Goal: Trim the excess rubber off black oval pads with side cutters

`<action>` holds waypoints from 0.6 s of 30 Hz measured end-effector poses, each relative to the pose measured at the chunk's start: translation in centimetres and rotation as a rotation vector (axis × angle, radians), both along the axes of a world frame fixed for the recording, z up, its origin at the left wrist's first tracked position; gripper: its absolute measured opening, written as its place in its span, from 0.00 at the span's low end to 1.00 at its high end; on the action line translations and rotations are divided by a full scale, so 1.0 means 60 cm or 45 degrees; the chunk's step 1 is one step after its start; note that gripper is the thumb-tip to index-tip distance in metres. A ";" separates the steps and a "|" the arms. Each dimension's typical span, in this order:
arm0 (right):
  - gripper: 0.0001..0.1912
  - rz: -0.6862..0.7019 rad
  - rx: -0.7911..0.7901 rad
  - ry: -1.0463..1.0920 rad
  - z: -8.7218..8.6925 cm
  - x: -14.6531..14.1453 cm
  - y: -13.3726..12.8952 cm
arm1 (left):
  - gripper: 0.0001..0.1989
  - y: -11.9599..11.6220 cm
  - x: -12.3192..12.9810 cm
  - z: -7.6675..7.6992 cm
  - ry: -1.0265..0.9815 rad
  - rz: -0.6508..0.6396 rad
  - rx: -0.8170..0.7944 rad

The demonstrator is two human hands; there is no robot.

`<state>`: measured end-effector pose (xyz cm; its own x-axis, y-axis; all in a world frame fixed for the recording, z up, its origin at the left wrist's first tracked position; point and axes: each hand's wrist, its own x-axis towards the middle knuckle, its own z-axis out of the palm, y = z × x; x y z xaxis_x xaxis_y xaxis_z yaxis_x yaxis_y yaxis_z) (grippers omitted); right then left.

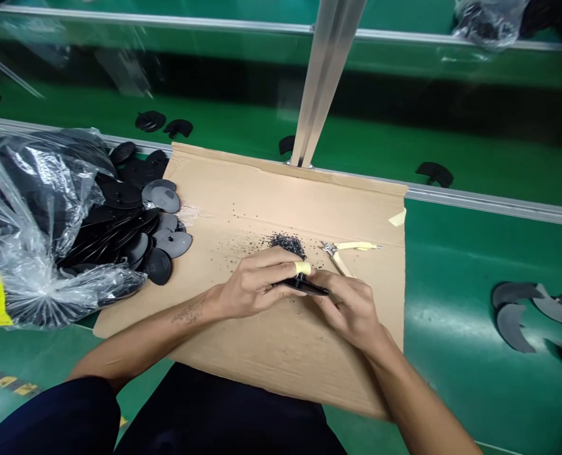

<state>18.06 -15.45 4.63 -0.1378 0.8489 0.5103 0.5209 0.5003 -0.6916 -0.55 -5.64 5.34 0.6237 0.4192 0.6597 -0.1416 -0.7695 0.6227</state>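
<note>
Between my two hands I hold a thin black plastic disc (309, 287), seen nearly edge-on above the cardboard. My left hand (257, 284) is closed on its left side, with yellow tape wrapped round one finger. On the right side, my right hand (350, 303) pinches the disc between thumb and fingers. Just beyond the hands lies a heap of small black plastic scraps (286, 243), with more bits scattered to its left. A pair of side cutters (342, 250) with pale yellow handles rests on the cardboard, its jaws spread, partly hidden behind my right hand.
Beneath is a cardboard sheet (243, 341) on a green table (451, 278). A pile of black discs (134, 234) spills at left beside a clear plastic bag (29, 208). Curved black pieces (515, 316) lie at right. A metal post (323, 82) rises behind the cardboard.
</note>
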 end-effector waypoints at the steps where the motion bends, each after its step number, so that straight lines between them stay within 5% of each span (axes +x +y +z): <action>1: 0.05 -0.016 0.000 -0.027 0.000 0.000 -0.001 | 0.09 0.001 0.000 0.000 0.004 -0.020 0.010; 12: 0.06 0.028 -0.018 0.099 0.003 -0.004 -0.001 | 0.11 -0.007 -0.001 -0.002 -0.010 0.000 -0.082; 18: 0.04 0.006 -0.098 0.322 0.004 -0.006 0.003 | 0.28 0.005 -0.006 0.003 0.011 -0.337 -0.748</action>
<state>17.67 -15.29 4.86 -0.0185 0.8862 0.4629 0.3241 0.4433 -0.8357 -0.89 -5.36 5.52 0.7598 0.5403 0.3616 -0.2730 -0.2396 0.9317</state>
